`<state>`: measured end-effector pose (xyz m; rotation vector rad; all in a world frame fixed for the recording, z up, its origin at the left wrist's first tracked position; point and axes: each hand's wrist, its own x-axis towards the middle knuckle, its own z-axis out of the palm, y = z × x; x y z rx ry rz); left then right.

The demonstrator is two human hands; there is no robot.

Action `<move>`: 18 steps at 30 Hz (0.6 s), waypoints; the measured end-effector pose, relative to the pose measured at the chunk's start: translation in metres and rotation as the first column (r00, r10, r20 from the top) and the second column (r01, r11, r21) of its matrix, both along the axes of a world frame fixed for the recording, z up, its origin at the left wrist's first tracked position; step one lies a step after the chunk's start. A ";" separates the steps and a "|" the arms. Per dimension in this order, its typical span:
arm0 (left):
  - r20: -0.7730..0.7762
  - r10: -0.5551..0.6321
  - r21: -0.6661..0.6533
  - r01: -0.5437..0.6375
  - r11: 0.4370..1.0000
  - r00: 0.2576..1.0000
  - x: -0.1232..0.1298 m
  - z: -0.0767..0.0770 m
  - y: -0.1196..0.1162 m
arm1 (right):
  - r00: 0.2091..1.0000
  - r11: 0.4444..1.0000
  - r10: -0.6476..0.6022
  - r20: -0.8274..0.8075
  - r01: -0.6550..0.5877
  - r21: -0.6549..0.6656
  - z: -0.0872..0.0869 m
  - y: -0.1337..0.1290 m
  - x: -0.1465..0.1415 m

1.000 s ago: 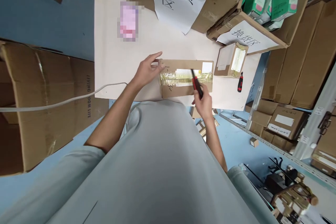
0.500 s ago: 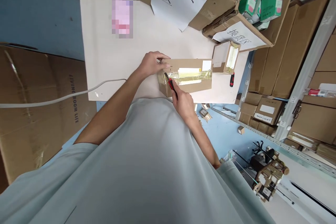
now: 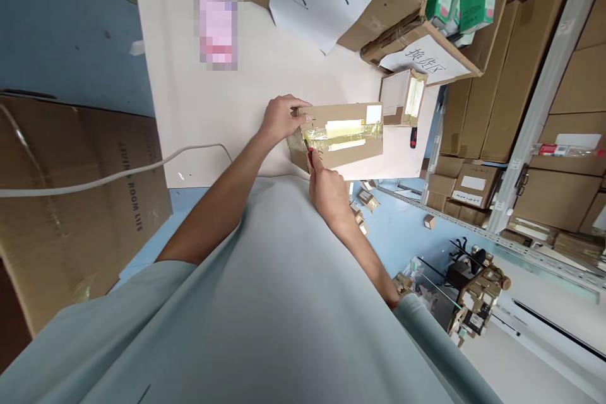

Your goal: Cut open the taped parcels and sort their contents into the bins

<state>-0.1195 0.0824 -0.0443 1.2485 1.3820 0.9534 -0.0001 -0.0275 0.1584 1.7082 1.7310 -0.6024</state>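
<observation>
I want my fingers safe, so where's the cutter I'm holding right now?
In the head view, the cutter is in your right hand, at the left end of the taped box, just below your left hand in the picture.

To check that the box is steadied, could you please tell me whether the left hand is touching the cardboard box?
Touching: the head view shows the left hand with its thumb on the taped cardboard box, near its far left corner.

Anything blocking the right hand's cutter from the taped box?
Nothing visible: the right hand holds the cutter at the tape on the box. The left hand is at its far-left corner, close by but not between.
</observation>
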 end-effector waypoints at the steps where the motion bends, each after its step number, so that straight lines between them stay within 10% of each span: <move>1: -0.005 0.002 0.004 -0.002 1.000 1.000 0.000 0.000 0.000 | 1.000 1.000 0.000 0.006 0.000 0.001 0.001 -0.001 0.000; 18: -0.035 -0.008 0.046 0.009 0.999 0.999 0.001 0.000 -0.002 | 1.000 0.999 0.002 0.029 -0.001 -0.038 0.002 -0.015 0.001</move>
